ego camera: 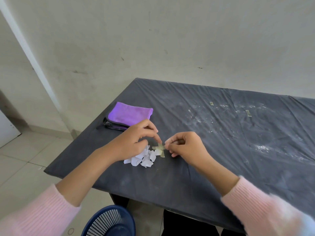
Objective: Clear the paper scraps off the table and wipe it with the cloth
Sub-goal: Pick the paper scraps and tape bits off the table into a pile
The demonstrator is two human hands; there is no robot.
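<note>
Scene: a person in pink sleeves works at a dark-covered table point(196, 167) that fills the centre and right of the frame.

Scraps: a heap of white paper scraps point(144, 158) lies at centre frame, directly beneath the left hand point(131, 142) and just left of the right hand point(185, 147); the pieces overlap, so no sure count, roughly 8.

Tape: 2 yellowish strips crossed into 1 tape cross point(160, 149) sit at the heap's right edge, between the 2 hands; the longer strip runs toward the lower right of the frame.

Hands: both are narrowed to a pinch, the left fingertips on the cross's top, the right fingertips on its right arm. Whether it is lifted or stuck flat, I cannot tell.

Nearer hand: the left, by my reading, for gathering the heap.

Cloth: 1 folded purple cloth point(129, 114) lies untouched at the table's upper-left corner, just above the left hand.

Elsewhere: 2 small tape bits point(211, 103) and white dust at right; 1 blue basket point(109, 222) at bottom centre, below the table edge.
</note>
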